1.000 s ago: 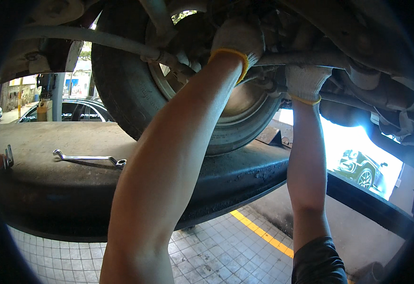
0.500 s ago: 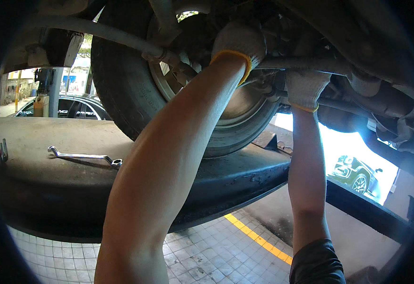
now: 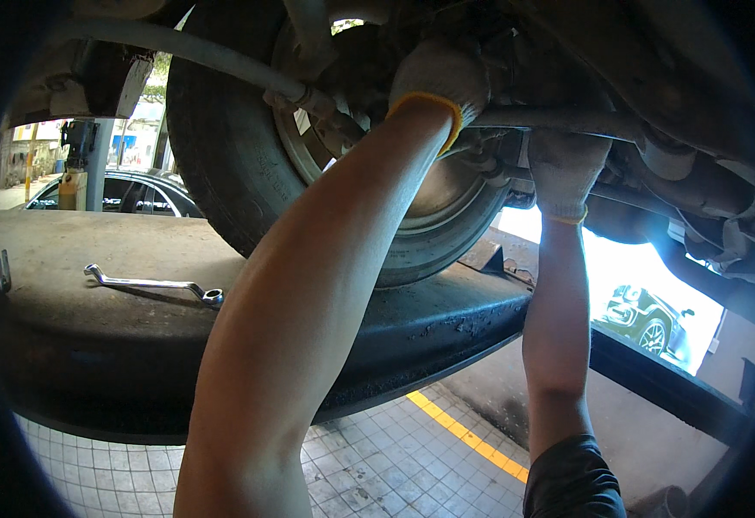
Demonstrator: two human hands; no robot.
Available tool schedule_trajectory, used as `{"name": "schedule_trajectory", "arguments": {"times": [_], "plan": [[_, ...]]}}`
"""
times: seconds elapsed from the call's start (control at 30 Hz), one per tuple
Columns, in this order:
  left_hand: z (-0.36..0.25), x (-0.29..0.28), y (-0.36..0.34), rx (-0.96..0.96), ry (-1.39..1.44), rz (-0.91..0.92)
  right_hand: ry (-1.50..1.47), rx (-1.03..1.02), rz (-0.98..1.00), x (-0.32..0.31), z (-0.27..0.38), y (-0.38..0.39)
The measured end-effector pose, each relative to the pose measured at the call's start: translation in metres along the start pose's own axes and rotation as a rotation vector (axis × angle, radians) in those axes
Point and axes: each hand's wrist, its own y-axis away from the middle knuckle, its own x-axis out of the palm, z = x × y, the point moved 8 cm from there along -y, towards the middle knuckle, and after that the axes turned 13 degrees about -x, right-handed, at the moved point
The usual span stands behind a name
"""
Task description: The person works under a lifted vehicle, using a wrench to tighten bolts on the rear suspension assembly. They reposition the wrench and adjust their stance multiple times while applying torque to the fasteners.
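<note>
Both my hands wear off-white knit gloves with yellow-orange cuffs and reach up under a vehicle. My left hand point(image 3: 442, 78) is raised beside the inner side of a wheel point(image 3: 238, 155), just above a long metal rod point(image 3: 559, 119). Its fingers are hidden behind the back of the glove and in shadow. Farther right, my right hand point(image 3: 569, 173) reaches up beneath that rod, in front of a second, lower rod point(image 3: 623, 197). Its fingertips disappear into the dark behind the upper rod. Whether either hand grips anything is not visible.
The wheel stands on a broad lift platform point(image 3: 136, 332). A double-ended ring wrench point(image 3: 149, 283) lies on it, left of my left forearm, with another metal tool point(image 3: 3, 272) at the far left. Another rod point(image 3: 196, 59) slants across the upper left. Tiled floor point(image 3: 369, 457) shows below.
My right hand has come down slightly, and more of its glove shows below the rod. My left hand stays nearly in place beside the wheel.
</note>
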Motion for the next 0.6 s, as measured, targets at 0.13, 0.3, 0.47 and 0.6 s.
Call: {"name": "schedule_trajectory", "arguments": {"times": [0.13,0.3,0.47,0.6], "plan": [[0.002,-0.001,0.0,-0.007,0.033,0.024,0.074,-0.104,0.088,-0.005,0.002,-0.003],[0.005,-0.002,-0.002,-0.057,0.091,0.013,0.187,-0.341,0.187,-0.003,0.012,-0.005],[0.004,0.002,-0.003,-0.043,0.069,0.025,0.108,-0.3,0.167,-0.003,0.003,-0.009],[0.003,0.003,-0.003,-0.052,0.051,-0.03,0.204,-0.407,0.244,-0.001,0.007,-0.01]]}}
